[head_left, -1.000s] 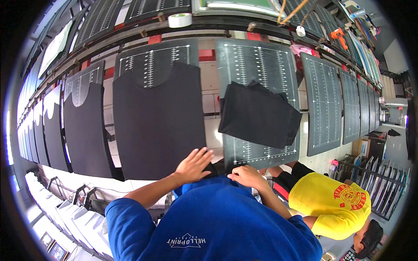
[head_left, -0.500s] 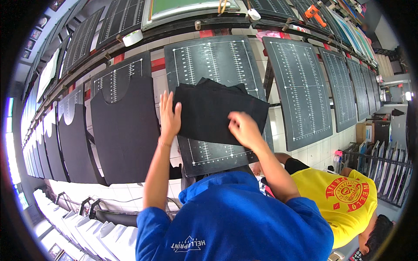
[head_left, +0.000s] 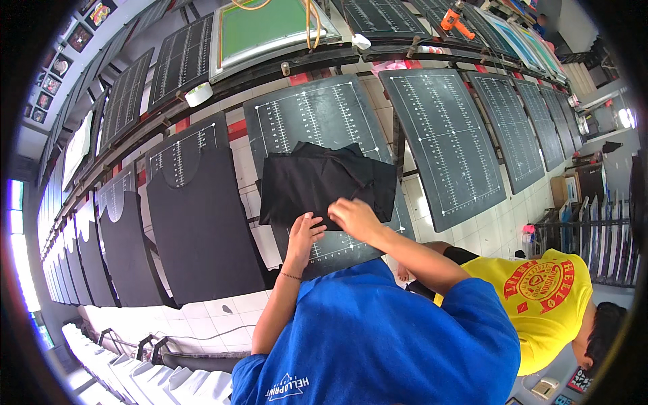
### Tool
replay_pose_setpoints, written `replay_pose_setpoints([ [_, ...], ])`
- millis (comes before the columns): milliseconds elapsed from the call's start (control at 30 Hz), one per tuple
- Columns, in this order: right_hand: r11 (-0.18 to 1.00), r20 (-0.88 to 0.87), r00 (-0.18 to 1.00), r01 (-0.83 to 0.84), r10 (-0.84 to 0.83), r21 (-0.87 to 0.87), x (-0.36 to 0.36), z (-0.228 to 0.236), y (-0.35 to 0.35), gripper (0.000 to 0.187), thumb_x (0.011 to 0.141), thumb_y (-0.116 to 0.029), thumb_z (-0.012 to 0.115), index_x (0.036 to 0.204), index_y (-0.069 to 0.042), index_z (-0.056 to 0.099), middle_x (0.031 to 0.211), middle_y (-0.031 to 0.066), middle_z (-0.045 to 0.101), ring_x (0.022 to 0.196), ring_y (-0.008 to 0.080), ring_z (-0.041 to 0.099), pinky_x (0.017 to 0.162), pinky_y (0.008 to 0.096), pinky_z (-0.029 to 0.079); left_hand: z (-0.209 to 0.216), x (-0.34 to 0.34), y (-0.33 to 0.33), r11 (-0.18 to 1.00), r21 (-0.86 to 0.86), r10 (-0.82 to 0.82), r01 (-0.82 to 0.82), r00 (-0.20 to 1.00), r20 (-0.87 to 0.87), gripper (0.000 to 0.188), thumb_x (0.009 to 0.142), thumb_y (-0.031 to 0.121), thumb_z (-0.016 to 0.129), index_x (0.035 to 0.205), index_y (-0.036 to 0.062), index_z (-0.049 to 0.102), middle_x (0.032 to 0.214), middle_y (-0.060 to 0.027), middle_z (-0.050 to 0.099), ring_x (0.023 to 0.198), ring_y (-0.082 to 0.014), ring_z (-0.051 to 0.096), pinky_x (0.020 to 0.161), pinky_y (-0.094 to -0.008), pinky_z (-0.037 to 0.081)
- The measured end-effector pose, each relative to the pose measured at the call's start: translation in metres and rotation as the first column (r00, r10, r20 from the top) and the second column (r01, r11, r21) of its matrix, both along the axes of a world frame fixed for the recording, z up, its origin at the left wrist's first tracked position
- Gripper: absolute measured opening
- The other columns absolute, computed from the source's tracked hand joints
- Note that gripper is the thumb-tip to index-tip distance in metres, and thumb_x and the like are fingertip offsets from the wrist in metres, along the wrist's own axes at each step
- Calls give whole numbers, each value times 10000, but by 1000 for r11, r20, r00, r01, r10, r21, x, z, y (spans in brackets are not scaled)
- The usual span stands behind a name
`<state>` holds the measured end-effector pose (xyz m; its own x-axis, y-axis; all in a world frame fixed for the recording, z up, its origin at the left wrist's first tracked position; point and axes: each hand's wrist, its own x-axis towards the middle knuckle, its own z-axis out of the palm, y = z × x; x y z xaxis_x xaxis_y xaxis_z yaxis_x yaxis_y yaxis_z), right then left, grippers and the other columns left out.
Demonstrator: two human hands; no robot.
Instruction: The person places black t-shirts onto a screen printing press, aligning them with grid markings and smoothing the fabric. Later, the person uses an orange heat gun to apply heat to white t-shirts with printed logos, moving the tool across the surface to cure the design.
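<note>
A loose pile of black fabric pieces [head_left: 297,185] lies on a dark board with white ruled markings [head_left: 304,111] in front of me. My right hand [head_left: 356,219] pinches the top piece near its lower edge, and creases run up from the fingers. Beside it, my left hand [head_left: 305,237] is at the cloth's lower edge, fingers extended and a little apart. On the board to the left, a black shirt panel with a rounded neck cut-out [head_left: 202,229] is spread flat. The layers under the top piece are mostly hidden.
More black panels [head_left: 133,246] cover the boards farther left. Bare marked boards [head_left: 445,142] run off to the right. Behind the row stand a green-meshed screen frame [head_left: 260,30], a white tape roll [head_left: 198,94] and an orange heat gun [head_left: 457,21]. A person in yellow [head_left: 540,304] bends at right.
My left hand has moved right and toward me, from the cloth's left side to its lower edge. My right hand has moved left and toward me, and the fabric is now creased.
</note>
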<state>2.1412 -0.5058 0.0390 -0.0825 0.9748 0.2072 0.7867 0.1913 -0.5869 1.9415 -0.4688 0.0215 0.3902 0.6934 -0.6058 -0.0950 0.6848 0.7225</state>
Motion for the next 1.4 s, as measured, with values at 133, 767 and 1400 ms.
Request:
replay_pose_setpoints([
  [133, 954, -155, 942, 300, -298, -12, 22, -2, 2, 149, 889, -195, 691, 971, -73, 665, 905, 121, 673, 835, 327, 680, 733, 443, 534, 1, 4, 22, 999, 28, -24, 24, 1000, -6, 513, 1067, 363, 489, 1344, -68, 491, 1281, -226, 624, 1139, -293, 657, 946, -362, 537],
  [767, 850, -454, 880, -129, -139, -510, 16, 51, -15, 206, 882, -243, 659, 872, -42, 701, 826, 143, 691, 726, 275, 679, 658, 418, 520, -3, 30, 57, 999, -9, 54, -54, 999, 10, 185, 1052, 230, 524, 974, 73, 583, 684, 77, 404, 552, -29, 355, 505, -224, 328],
  [1400, 944, -251, 917, 267, -311, -192, 19, 27, 73, 276, 923, -222, 686, 1119, -39, 619, 1037, 123, 678, 897, 274, 681, 786, 390, 533, 152, -123, -52, 743, 585, 344, -325, 935, 83, 357, 990, 203, 483, 1210, -54, 599, 1151, -110, 656, 1071, -200, 609, 933, -312, 472],
])
